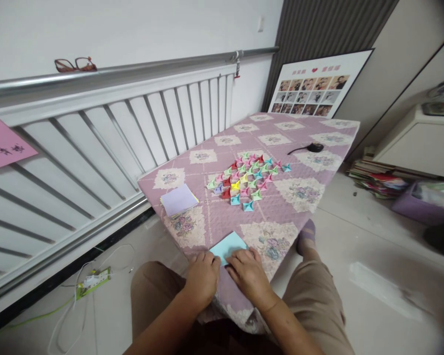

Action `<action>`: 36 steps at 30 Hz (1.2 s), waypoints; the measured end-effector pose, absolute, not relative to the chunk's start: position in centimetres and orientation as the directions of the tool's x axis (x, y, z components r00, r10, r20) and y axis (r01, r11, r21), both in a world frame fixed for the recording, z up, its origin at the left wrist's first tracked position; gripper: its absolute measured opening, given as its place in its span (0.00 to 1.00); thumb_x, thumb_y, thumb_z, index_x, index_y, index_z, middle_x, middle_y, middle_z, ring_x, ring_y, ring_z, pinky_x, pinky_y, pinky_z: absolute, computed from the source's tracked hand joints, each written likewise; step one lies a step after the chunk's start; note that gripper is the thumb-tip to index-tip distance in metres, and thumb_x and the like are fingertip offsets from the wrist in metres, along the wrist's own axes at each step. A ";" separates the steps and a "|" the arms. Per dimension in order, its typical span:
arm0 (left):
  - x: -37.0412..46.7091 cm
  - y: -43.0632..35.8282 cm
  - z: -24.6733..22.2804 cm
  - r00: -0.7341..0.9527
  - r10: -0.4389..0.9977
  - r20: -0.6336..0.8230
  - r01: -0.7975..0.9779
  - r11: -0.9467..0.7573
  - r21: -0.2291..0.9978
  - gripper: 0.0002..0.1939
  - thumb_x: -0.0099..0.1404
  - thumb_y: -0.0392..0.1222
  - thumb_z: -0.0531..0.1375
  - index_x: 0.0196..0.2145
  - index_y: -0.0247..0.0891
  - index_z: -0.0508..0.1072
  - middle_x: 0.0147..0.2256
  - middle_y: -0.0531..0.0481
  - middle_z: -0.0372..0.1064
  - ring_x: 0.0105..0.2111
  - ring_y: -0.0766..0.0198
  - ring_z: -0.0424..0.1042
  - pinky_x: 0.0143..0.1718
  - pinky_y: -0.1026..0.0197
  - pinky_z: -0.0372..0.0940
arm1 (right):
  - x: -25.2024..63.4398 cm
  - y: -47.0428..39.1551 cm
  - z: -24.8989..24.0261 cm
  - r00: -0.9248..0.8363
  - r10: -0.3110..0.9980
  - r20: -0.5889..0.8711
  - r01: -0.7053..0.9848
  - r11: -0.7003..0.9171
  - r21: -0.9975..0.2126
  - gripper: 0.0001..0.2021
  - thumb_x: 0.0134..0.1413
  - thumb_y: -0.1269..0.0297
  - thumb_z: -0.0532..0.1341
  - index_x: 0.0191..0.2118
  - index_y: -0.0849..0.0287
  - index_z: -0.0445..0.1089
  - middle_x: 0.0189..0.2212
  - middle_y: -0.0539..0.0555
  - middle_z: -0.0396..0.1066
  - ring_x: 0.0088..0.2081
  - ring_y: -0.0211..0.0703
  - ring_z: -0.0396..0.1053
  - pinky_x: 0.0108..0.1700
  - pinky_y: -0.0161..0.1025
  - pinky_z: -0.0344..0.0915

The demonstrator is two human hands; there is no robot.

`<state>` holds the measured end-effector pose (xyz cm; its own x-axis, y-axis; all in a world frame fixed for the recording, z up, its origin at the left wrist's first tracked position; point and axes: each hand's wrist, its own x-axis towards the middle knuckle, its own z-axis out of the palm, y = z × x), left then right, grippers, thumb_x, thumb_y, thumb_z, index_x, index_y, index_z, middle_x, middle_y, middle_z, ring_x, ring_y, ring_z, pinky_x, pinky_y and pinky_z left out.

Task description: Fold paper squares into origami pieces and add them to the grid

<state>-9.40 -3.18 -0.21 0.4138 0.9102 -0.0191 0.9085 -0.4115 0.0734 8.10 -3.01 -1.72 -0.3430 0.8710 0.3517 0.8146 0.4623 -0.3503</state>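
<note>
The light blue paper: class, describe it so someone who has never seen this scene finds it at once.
Start at the purple floral tablecloth and go to its near end. There the left hand and right hand both touch the light blue paper. Unlike the small folded pieces and the lilac-topped stack farther up, it alone is under the hands.

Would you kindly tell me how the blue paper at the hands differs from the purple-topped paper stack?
The blue paper is light blue; the paper stack has a purple top. The left hand and right hand touch the blue paper; neither touches the paper stack. Both things lie on the tablecloth.
</note>
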 end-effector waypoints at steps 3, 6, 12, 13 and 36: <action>-9.7 -3.4 -0.1 0.419 0.908 -0.021 0.901 -0.413 0.132 0.12 0.69 0.40 0.50 0.44 0.42 0.72 0.41 0.46 0.69 0.42 0.54 0.65 0.42 0.52 0.62 | 7.6 -3.0 -2.0 -0.315 0.886 0.341 0.837 0.428 -0.340 0.04 0.58 0.68 0.59 0.34 0.54 0.72 0.32 0.51 0.69 0.39 0.44 0.64 0.55 0.49 0.48; -10.7 -3.0 -0.1 0.394 0.919 -0.002 0.903 -0.387 0.188 0.11 0.67 0.39 0.53 0.44 0.42 0.73 0.43 0.47 0.68 0.43 0.55 0.64 0.44 0.53 0.61 | 7.7 -2.8 -2.3 -0.318 0.884 0.342 0.832 0.433 -0.347 0.05 0.59 0.68 0.58 0.33 0.55 0.71 0.31 0.51 0.68 0.39 0.44 0.63 0.54 0.47 0.50; -12.6 -1.9 -1.0 0.385 0.921 0.060 0.896 -0.388 0.214 0.14 0.68 0.35 0.50 0.41 0.43 0.75 0.40 0.48 0.68 0.42 0.58 0.63 0.47 0.55 0.59 | 8.0 -2.9 -2.2 -0.319 0.876 0.362 0.810 0.450 -0.376 0.06 0.60 0.69 0.56 0.36 0.56 0.71 0.33 0.52 0.69 0.39 0.44 0.63 0.52 0.46 0.51; -12.7 -1.9 -1.2 0.401 0.913 0.075 0.888 -0.408 0.211 0.14 0.69 0.36 0.50 0.40 0.43 0.75 0.39 0.48 0.68 0.42 0.58 0.63 0.47 0.55 0.59 | 8.0 -2.9 -2.3 -0.313 0.874 0.372 0.805 0.452 -0.385 0.06 0.60 0.69 0.57 0.36 0.56 0.71 0.33 0.52 0.69 0.40 0.44 0.63 0.52 0.46 0.51; -11.7 -4.1 -1.4 0.423 0.886 0.190 0.813 -0.463 0.354 0.19 0.62 0.35 0.55 0.51 0.42 0.68 0.47 0.45 0.65 0.46 0.54 0.63 0.49 0.50 0.59 | 8.4 -3.0 -2.6 -0.268 0.888 0.375 0.764 0.433 -0.479 0.14 0.49 0.78 0.55 0.39 0.56 0.71 0.39 0.54 0.72 0.42 0.47 0.65 0.47 0.43 0.57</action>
